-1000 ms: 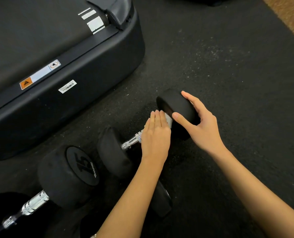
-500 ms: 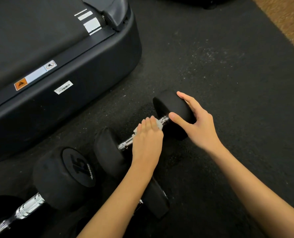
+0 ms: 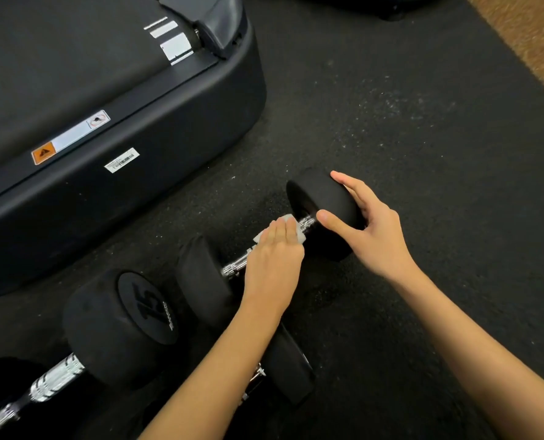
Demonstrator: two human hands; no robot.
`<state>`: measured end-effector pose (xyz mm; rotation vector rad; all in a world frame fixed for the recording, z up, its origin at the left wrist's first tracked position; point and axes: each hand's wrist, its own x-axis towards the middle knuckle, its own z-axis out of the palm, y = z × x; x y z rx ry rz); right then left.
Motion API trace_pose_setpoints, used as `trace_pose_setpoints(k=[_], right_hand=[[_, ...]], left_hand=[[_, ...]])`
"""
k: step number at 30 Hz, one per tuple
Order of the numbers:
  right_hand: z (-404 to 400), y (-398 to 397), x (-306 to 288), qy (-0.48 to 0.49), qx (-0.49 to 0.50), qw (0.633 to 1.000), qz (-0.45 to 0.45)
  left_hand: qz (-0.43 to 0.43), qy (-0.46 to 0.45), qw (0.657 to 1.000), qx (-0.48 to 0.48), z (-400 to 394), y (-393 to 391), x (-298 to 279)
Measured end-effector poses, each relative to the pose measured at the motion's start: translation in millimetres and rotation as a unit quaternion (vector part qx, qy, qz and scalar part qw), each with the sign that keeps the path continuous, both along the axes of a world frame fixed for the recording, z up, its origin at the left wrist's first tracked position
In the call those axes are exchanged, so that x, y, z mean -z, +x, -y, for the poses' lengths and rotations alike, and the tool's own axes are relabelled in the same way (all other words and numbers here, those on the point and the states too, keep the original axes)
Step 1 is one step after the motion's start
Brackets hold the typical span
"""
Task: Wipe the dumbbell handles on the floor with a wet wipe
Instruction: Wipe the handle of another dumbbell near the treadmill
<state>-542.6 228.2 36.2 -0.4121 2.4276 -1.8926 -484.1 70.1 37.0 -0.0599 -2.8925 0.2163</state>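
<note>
Here my left hand [image 3: 272,268] is folded over the chrome handle [image 3: 237,266] of the nearest dumbbell, fingers pressing the wet wipe [image 3: 297,231] down on the bar so only a white edge shows past my fingertips. My right hand [image 3: 370,231] is spread wide over the far rubber head [image 3: 319,198], thumb on its inner face and fingers over the outer rim, to steady it. The dumbbell lies on the black floor mat [image 3: 423,138], just beside a treadmill base [image 3: 137,154]. I judge I am mid-wipe on this handle. Next I would likely finish the bare stretch toward the near head [image 3: 200,274], then reach for the 15 dumbbell [image 3: 121,325], whose handle [image 3: 56,381] looks untouched.
</note>
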Motion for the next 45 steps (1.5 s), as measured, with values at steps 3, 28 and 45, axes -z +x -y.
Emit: trace_pose_setpoints(k=[3,28,45], right_hand=[[-1,-1,-1,0.005,-0.006,1.000,0.001],[0,-3,0,-0.014,-0.023,1.000,-0.007],[1,-1,-1,-0.014,-0.009,1.000,-0.006]], left_hand=[[0.005,-0.022,1.000,0.013,-17,-10,-1],[0.021,0.089,0.996,-0.024,-9,-16,7],[0.056,0.330,0.935,-0.116,4,-34,-6]])
